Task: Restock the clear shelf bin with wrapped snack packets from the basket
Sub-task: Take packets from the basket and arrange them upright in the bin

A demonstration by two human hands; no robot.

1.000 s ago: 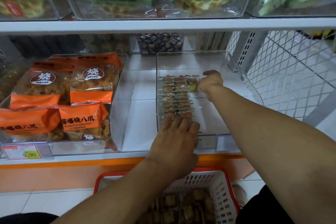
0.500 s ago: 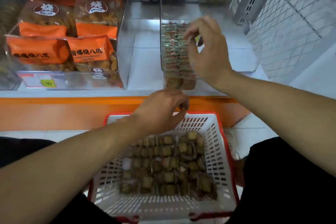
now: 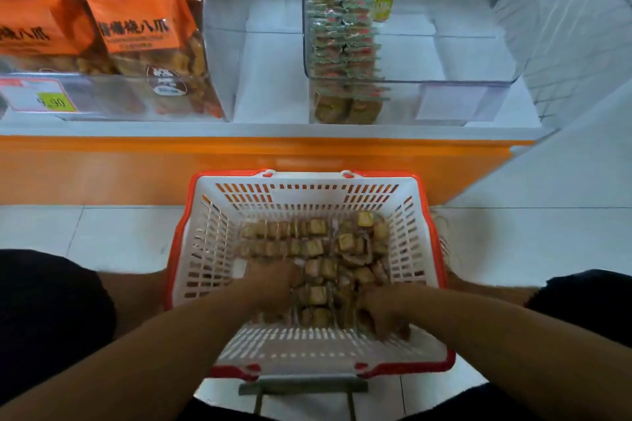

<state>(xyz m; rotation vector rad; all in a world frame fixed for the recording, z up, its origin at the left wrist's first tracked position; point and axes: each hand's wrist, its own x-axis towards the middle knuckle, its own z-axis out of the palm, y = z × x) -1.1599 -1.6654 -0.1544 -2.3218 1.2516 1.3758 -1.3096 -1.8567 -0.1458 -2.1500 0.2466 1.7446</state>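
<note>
Both hands are down in the basket [image 3: 191, 249] on the floor, in the pile of snack packets [image 3: 321, 249]. The left hand [image 3: 273, 278] and right hand [image 3: 383, 309] are blurry, so I cannot tell each grip. The clear bin [image 3: 461, 92] sits on the shelf, with packets stacked along its left side.

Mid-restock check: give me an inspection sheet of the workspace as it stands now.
Surface: white shelf with orange front edge.
Job's things: clear bin holds a row of packets along its left side; basket on the floor holds loose snack packets.
Clutter: orange snack bags, price tag.
Grippers: left hand and right hand down among the basket's packets; grip unclear.
Cables: nothing seen.
Surroundings: tiled floor, wire mesh panel.
</note>
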